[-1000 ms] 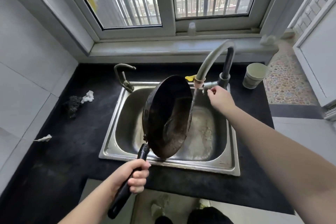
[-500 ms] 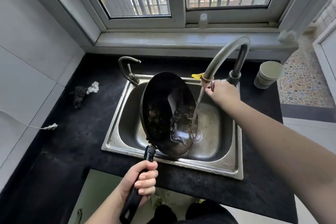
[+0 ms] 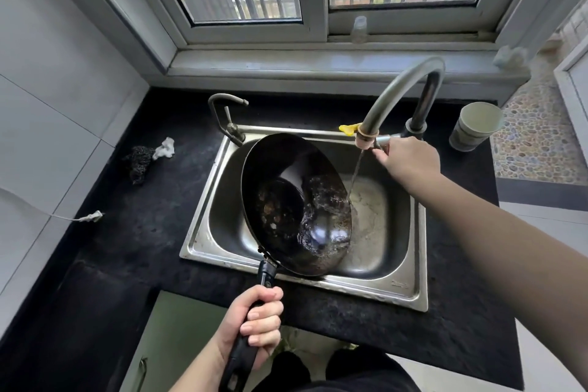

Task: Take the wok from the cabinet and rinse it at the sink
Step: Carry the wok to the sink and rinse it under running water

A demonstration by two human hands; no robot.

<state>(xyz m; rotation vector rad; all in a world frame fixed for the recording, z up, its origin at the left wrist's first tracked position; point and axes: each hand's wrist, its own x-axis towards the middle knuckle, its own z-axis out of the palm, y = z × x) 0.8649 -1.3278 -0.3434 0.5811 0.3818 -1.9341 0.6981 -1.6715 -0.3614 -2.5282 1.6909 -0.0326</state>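
The wok (image 3: 296,204) hangs tilted over the sink (image 3: 410,293), its handle wrapped tight in the left hand (image 3: 254,321). The right hand (image 3: 407,159) pinches the tap lever (image 3: 386,139). Water strikes the wok's right rim; I'd worry about splashing onto the desk (image 3: 133,232), or the wet handle twisting.

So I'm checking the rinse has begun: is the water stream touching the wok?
Touching. The head view shows the stream from the faucet spout landing inside the tilted wok, where water pools and splashes.
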